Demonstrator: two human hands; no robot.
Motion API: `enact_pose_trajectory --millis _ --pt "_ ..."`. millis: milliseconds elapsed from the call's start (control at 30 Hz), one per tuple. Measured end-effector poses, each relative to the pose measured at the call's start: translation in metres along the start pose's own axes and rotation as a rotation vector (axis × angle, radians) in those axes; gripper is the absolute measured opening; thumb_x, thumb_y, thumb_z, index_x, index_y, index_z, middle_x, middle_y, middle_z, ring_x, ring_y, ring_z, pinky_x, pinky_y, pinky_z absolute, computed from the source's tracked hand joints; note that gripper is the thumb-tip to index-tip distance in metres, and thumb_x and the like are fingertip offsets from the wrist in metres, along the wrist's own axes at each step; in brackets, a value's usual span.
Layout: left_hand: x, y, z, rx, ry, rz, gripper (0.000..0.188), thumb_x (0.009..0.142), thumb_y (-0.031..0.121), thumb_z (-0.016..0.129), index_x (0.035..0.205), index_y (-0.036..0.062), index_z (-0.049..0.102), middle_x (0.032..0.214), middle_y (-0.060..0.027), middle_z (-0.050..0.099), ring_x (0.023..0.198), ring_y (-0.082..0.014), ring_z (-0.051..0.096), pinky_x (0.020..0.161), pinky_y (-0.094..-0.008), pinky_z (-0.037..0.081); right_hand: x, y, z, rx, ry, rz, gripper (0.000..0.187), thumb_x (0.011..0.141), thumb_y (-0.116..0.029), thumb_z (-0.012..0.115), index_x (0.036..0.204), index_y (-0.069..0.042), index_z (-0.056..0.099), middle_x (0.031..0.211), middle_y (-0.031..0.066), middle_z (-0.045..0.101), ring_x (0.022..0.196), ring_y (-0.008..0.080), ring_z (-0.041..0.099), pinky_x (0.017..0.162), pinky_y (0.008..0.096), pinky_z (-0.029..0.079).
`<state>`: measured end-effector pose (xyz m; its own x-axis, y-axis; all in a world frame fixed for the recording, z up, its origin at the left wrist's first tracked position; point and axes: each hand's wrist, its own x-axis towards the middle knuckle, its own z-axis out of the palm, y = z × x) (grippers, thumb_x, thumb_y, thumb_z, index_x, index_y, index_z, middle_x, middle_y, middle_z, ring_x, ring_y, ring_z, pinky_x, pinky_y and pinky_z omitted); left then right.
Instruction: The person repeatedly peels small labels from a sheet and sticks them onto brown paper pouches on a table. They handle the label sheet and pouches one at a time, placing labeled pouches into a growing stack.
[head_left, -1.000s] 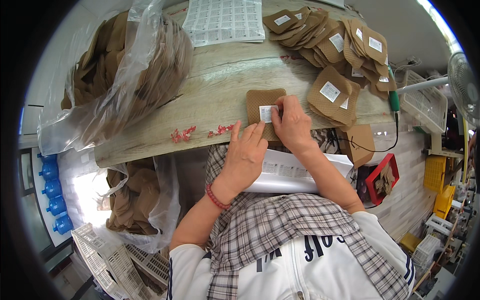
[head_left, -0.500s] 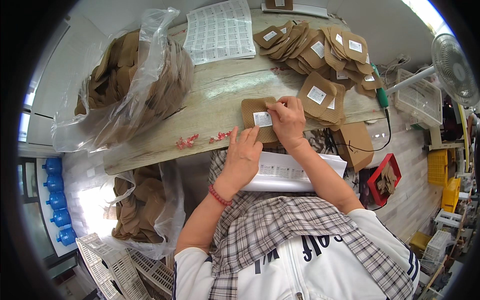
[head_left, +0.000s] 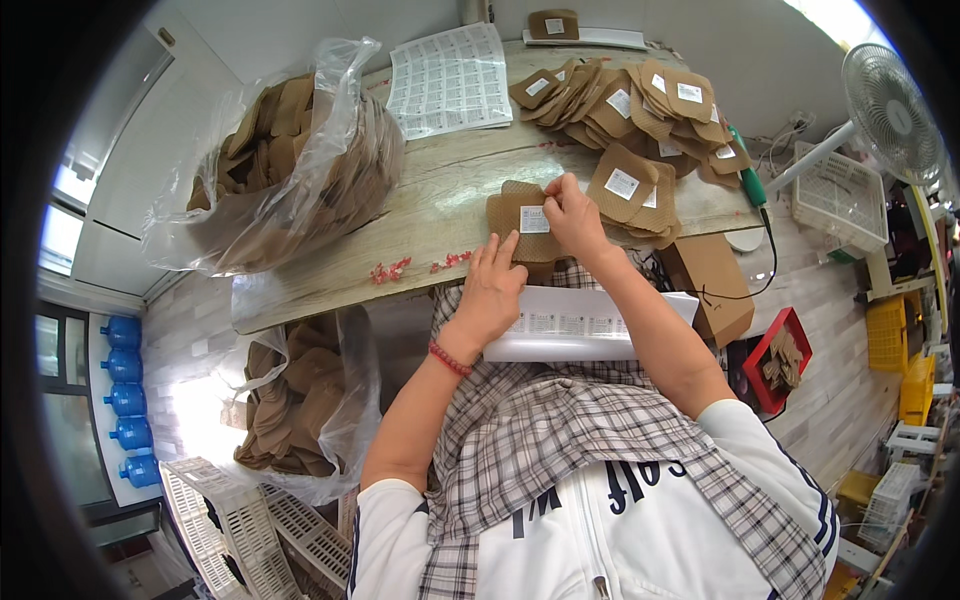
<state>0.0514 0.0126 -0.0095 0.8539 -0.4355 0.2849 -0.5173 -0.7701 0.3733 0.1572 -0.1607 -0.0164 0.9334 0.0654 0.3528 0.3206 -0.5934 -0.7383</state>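
Observation:
A brown textured pad (head_left: 508, 208) with rounded corners lies near the table's front edge, bearing a white printed label (head_left: 535, 220). My left hand (head_left: 490, 290), a red bead bracelet at its wrist, rests its stretched fingers on the pad's lower part. At the pad's upper right, the fingertips of my right hand (head_left: 578, 222) are pinched together beside the label; what is between them is hidden. Just right of that hand lies a small pile of labelled brown pads (head_left: 625, 185). Across my lap lies a white sheet of labels (head_left: 570, 322).
A clear bag of brown pads (head_left: 300, 170) stands on the table (head_left: 450, 170) at left, a second bag (head_left: 300, 400) below. Behind are a label sheet (head_left: 450, 80) and a heap of labelled pads (head_left: 610, 105). A green-handled tool (head_left: 752, 187) and fan (head_left: 895, 115) stand right.
The whole view has shifted slightly. Both hands stay at the same pad, and the right fingertips remain pinched near its upper right.

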Motion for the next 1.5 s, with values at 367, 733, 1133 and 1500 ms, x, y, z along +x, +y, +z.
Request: enact_pose_trajectory --millis 367,733,1133,1500 --pt "-0.005 -0.004 -0.011 -0.058 -0.048 0.001 0.006 0.087 0.008 0.057 0.085 0.0036 0.060 0.144 -0.0200 0.046 0.141 -0.0369 0.032 0.116 -0.0553 0.018 0.033 0.057 -0.118 -0.223 0.375 0.187 0.048 0.094 -0.023 0.059 0.135 -0.003 0.045 0.116 0.0214 0.063 0.103 0.0377 0.062 0.094 0.0429 0.047" --pt "-0.051 -0.009 -0.042 -0.254 0.058 -0.309 0.008 0.086 0.008 0.064 0.092 0.0024 0.066 0.092 -0.0103 0.052 0.085 -0.0282 0.056 0.076 -0.0358 0.047 -0.140 0.035 -0.129 -0.310 0.125 -0.077 0.056 0.075 -0.014 0.079 0.127 -0.008 0.057 0.122 0.0142 0.055 0.106 0.0318 0.058 0.091 0.0393 0.049" --pt "-0.141 -0.022 -0.008 -0.337 0.569 -0.725 0.029 0.083 -0.004 0.067 0.108 0.0020 0.055 0.109 -0.0097 0.049 0.090 -0.0176 0.057 0.076 -0.0308 0.050 -0.179 0.027 -0.101 0.167 0.096 0.285 0.062 0.078 0.000 0.071 0.135 -0.012 0.052 0.092 0.0075 0.062 0.074 0.0162 0.063 0.070 0.0290 0.054" --pt "-0.175 -0.030 0.002 -0.866 0.606 -0.765 0.012 0.080 -0.011 0.064 0.086 -0.0002 0.063 0.080 0.0020 0.056 0.073 -0.0062 0.051 0.072 -0.0212 0.043 -0.184 0.052 -0.102 0.402 0.021 0.220 0.019 0.079 0.002 0.070 0.082 -0.002 0.052 0.085 0.0042 0.063 0.083 0.0122 0.060 0.080 0.0268 0.048"
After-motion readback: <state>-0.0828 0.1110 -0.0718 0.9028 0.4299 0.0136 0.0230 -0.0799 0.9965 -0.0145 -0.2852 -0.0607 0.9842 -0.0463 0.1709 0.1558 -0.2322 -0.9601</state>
